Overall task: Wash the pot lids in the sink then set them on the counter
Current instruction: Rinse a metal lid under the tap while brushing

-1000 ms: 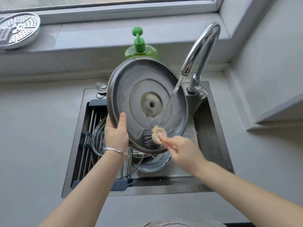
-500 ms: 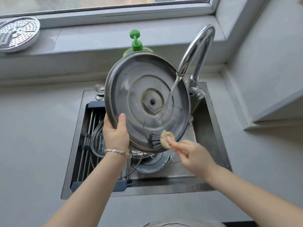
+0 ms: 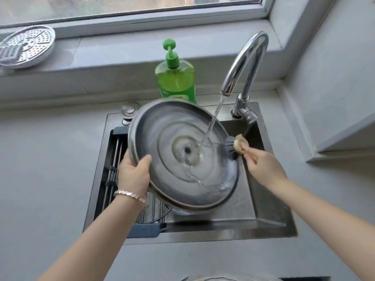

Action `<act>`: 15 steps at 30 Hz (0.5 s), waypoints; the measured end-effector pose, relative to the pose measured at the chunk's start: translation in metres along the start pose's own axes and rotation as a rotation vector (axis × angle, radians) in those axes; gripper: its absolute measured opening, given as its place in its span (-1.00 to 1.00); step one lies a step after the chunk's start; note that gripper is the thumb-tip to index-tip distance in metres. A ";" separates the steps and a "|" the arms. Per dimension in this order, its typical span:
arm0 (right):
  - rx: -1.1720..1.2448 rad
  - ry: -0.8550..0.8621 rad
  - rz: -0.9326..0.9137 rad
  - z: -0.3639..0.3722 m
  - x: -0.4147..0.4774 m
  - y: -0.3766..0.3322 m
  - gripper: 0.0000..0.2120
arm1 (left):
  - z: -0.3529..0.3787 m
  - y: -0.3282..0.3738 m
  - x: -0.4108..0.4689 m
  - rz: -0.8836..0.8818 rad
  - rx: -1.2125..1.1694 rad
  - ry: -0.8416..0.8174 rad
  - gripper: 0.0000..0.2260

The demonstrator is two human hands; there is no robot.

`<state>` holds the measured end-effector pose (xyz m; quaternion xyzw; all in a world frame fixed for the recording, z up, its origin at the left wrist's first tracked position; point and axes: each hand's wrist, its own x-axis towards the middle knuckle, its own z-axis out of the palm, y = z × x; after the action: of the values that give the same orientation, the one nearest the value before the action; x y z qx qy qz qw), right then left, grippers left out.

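Lowered and flatter since earlier, pot lid point(image 3: 162, 138) hangs over sink point(image 3: 263, 226) centre, wet steel underside up. My left hand point(image 3: 134, 175) grips its left rim; my right hand point(image 3: 261, 165) pinches brush point(image 3: 231, 149) at its right rim.

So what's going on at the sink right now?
A person is washing a steel pot lid over the sink. Their left grip holds the lid by its rim, tilted under water running from the faucet. Their right grip holds a dish brush, its bristles at the lid's right edge. The lid is wet and not yet set on the counter.
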<state>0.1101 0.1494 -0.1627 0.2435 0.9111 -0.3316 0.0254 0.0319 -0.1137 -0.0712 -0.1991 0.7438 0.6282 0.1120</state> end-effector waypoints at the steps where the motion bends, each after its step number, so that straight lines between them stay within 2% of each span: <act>1: 0.105 0.016 0.103 0.000 0.005 0.000 -0.62 | -0.002 0.000 -0.002 -0.035 0.030 -0.033 -0.76; 4: 0.495 -0.061 0.481 0.007 0.010 -0.003 -0.61 | -0.006 0.000 -0.010 -0.097 0.140 -0.137 -0.76; 5: 0.566 -0.124 0.586 0.012 0.006 -0.002 -0.62 | -0.006 0.001 -0.012 -0.097 0.178 -0.173 -0.77; 7: 0.535 -0.258 0.708 0.023 -0.006 0.004 -0.67 | -0.003 0.002 -0.013 -0.090 0.222 -0.235 -0.79; 9: 0.554 -0.279 0.769 0.030 -0.017 0.011 -0.69 | 0.001 0.003 -0.013 -0.108 0.208 -0.252 -0.80; 11: 0.663 -0.220 0.807 0.026 -0.023 0.014 -0.67 | 0.003 -0.001 -0.008 -0.130 0.176 -0.238 -0.82; 14: 0.581 -0.090 0.698 0.005 -0.024 0.012 -0.77 | 0.003 -0.023 0.006 -0.140 0.211 -0.193 -0.91; 15: 0.520 -0.035 0.629 -0.005 -0.023 0.010 -0.79 | 0.003 -0.032 0.009 -0.150 0.285 -0.192 -0.88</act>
<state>0.1354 0.1496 -0.1603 0.5029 0.6775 -0.5310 0.0784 0.0376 -0.1161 -0.1045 -0.1756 0.7942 0.5223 0.2560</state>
